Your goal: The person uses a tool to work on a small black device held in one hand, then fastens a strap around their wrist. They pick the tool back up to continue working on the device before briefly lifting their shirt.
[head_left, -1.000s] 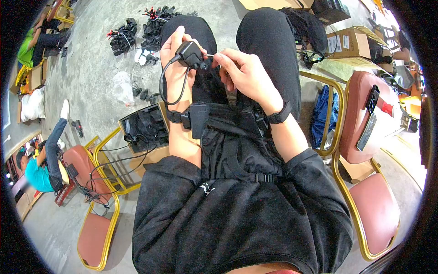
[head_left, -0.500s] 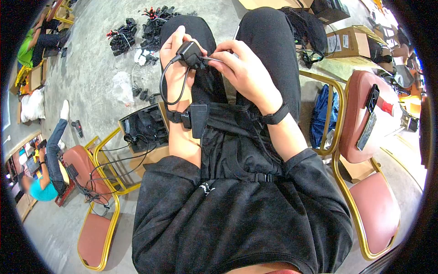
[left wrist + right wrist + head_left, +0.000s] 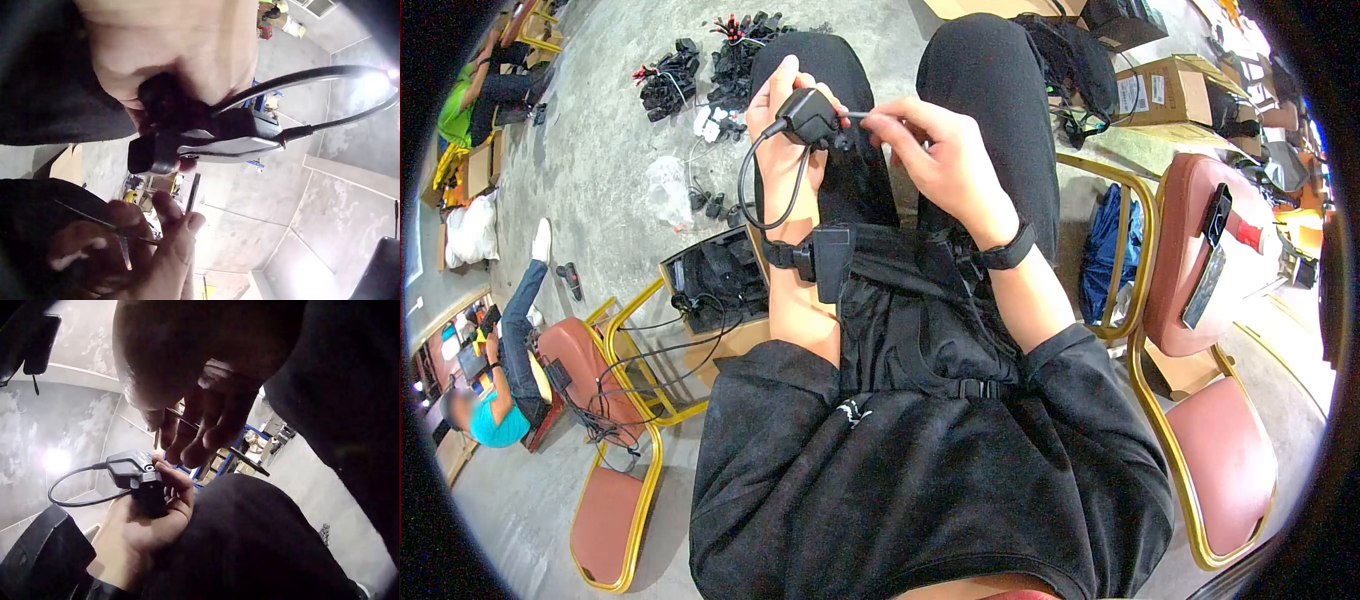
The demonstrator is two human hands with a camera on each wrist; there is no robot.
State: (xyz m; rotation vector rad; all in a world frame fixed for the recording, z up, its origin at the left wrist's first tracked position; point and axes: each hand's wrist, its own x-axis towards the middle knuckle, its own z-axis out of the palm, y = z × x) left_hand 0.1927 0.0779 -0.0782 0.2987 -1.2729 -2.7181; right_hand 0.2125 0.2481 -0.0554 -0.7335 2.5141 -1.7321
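Observation:
My left hand grips a small black camera-like device, a black cable looping from its end back toward the wrist. In the right wrist view a round socket shows on the face of the device. My right hand pinches a thin metal rod between thumb and forefinger, its tip pointing at the device. In the left wrist view the rod stands up from the fingertips, just below the device. A second thin, dark tool lies across the right hand's other fingers.
Both hands are above black-trousered knees. Piles of black parts and a clear plastic bag lie on the concrete floor. Chairs flank me, the right chair with a phone on it. Cardboard boxes stand at right.
My right hand first brought the rod's tip up to the device, then drew back a little to the right. The left hand keeps its grip. At left, a person in teal has shifted.

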